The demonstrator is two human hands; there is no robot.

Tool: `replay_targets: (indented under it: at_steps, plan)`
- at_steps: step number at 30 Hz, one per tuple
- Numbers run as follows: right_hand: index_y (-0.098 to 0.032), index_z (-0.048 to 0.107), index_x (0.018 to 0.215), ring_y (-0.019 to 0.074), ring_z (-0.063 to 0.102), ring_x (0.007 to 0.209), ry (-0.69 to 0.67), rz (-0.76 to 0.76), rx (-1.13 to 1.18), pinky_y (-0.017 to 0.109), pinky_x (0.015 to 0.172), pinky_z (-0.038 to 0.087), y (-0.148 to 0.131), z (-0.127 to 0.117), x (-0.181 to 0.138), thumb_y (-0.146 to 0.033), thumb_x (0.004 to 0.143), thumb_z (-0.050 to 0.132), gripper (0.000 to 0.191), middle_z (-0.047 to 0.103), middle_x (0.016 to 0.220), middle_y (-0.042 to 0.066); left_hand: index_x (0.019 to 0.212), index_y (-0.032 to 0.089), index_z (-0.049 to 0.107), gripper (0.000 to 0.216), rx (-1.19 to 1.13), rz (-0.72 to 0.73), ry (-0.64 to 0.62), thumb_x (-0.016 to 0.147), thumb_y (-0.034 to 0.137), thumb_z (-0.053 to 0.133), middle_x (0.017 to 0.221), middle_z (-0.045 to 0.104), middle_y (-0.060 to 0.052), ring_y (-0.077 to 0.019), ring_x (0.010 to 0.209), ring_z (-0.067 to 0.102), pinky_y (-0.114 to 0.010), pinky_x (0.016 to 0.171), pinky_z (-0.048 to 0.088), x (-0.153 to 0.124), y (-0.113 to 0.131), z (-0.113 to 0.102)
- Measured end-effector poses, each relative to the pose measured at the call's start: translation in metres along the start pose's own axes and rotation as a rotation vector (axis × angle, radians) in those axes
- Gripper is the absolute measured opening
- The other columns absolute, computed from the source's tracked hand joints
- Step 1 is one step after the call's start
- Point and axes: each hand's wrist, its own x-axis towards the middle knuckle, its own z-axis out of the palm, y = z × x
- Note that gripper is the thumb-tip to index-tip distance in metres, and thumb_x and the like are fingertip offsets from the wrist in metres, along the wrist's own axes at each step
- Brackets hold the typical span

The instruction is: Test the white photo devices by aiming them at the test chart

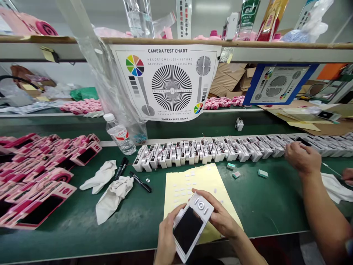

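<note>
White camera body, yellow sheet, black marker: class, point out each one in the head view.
White camera body (188, 230), head view, on its black screen.
Yellow sheet (206, 177), head view, on its bare upper part.
Black marker (140, 182), head view, on its barrel.

The person's left grip (166, 235) and right grip (220, 217) hold a white toy camera (202, 206), dark screen upward, above a yellow sheet (209, 195) dotted with white stickers on the green desk (264, 206); a co-worker's hand (303, 158) reaches over a row of white camera bodies (209, 151).
</note>
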Motion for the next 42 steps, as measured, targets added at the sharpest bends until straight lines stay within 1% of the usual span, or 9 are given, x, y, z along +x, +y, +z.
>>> replay_targets:
  at_steps: [3, 5, 8, 10, 13, 18, 23, 30, 42]
  plan:
    - [-0.028, 0.041, 0.132, 0.0276, 0.053, 0.105, 0.005, -0.106, -0.379, 0.037, 0.089, 0.04, -0.009, -0.002, 0.004, -0.057, 0.078, 0.052, 0.062, 0.053, 0.124, 0.007, 0.09, 0.017, 0.073, 0.049, 0.199, 0.216, -0.034, 0.073, 0.059, 0.055, 0.087, 0.072, -0.009, -0.0275, 0.083, 0.062, -0.031, 0.08, 0.044, 0.016, 0.019, -0.009]
    - [-0.027, 0.038, 0.133, 0.0235, 0.058, 0.089, 0.033, -0.211, -0.567, 0.035, 0.082, 0.043, -0.012, -0.004, 0.013, -0.051, 0.084, 0.047, 0.056, 0.06, 0.107, 0.006, 0.1, 0.016, 0.07, 0.047, 0.287, 0.304, -0.173, 0.075, 0.054, 0.056, 0.079, 0.072, -0.007, -0.024, 0.071, 0.062, -0.029, 0.071, 0.044, 0.034, 0.031, -0.011]
    - [-0.023, 0.047, 0.122, 0.0202, 0.057, 0.075, 0.06, -0.353, -0.666, 0.033, 0.074, 0.045, -0.008, -0.014, 0.035, -0.046, 0.088, 0.04, 0.042, 0.06, 0.089, 0.005, 0.105, 0.016, 0.067, 0.04, 0.401, 0.389, -0.409, 0.076, 0.044, 0.059, 0.073, 0.071, -0.006, -0.0227, 0.068, 0.062, -0.028, 0.07, 0.042, 0.068, 0.043, -0.005]
    - [-0.021, 0.053, 0.108, 0.0212, 0.056, 0.077, 0.108, -0.405, -0.669, 0.035, 0.073, 0.044, -0.003, -0.025, 0.05, -0.049, 0.087, 0.038, 0.038, 0.059, 0.088, 0.007, 0.104, 0.016, 0.066, 0.038, 0.402, 0.412, -0.438, 0.075, 0.041, 0.06, 0.071, 0.071, -0.005, -0.0219, 0.068, 0.062, -0.028, 0.072, 0.042, 0.091, 0.043, 0.004]
    - [-0.021, 0.056, 0.091, 0.0227, 0.055, 0.076, 0.162, -0.417, -0.664, 0.036, 0.071, 0.044, 0.004, -0.042, 0.067, -0.056, 0.082, 0.041, 0.039, 0.058, 0.083, 0.008, 0.112, 0.016, 0.059, 0.042, 0.351, 0.436, -0.377, 0.079, 0.041, 0.054, 0.077, 0.069, -0.005, -0.0208, 0.073, 0.06, -0.028, 0.074, 0.042, 0.116, 0.03, 0.017]
    - [-0.022, 0.057, 0.076, 0.0205, 0.051, 0.068, 0.163, -0.293, -0.593, 0.035, 0.069, 0.042, 0.011, -0.058, 0.077, -0.053, 0.081, 0.045, 0.033, 0.055, 0.072, 0.005, 0.119, 0.017, 0.049, 0.042, 0.307, 0.399, -0.357, 0.081, 0.035, 0.051, 0.082, 0.065, -0.005, -0.0195, 0.077, 0.058, -0.028, 0.075, 0.041, 0.125, 0.006, 0.021]
    - [-0.021, 0.052, 0.085, 0.0229, 0.052, 0.094, 0.146, -0.149, -0.383, 0.036, 0.084, 0.041, 0.015, -0.07, 0.088, -0.048, 0.077, 0.051, 0.028, 0.054, 0.092, 0.006, 0.12, 0.017, 0.048, 0.049, 0.297, 0.37, -0.36, 0.074, 0.031, 0.058, 0.09, 0.062, -0.005, -0.0202, 0.085, 0.055, -0.03, 0.083, 0.038, 0.128, 0.001, 0.017]
    - [-0.022, 0.053, 0.09, 0.0262, 0.04, 0.122, 0.071, 0.014, -0.187, 0.039, 0.102, 0.024, 0.021, -0.083, 0.09, -0.031, 0.065, 0.06, 0.027, 0.052, 0.113, 0.006, 0.117, 0.016, 0.051, 0.046, 0.326, 0.372, -0.384, 0.074, 0.035, 0.055, 0.091, 0.059, -0.006, -0.0203, 0.083, 0.052, -0.032, 0.082, 0.037, 0.134, -0.002, 0.012]
    - [-0.02, 0.047, 0.067, 0.0253, 0.048, 0.108, 0.113, 0.273, -0.053, 0.034, 0.087, 0.034, -0.002, -0.062, 0.096, -0.014, 0.05, 0.05, 0.018, 0.055, 0.109, 0.006, 0.111, 0.014, 0.051, 0.037, 0.464, 0.441, -0.449, 0.081, 0.033, 0.04, 0.083, 0.06, -0.006, -0.0198, 0.077, 0.056, -0.029, 0.072, 0.042, 0.142, -0.004, 0.017]
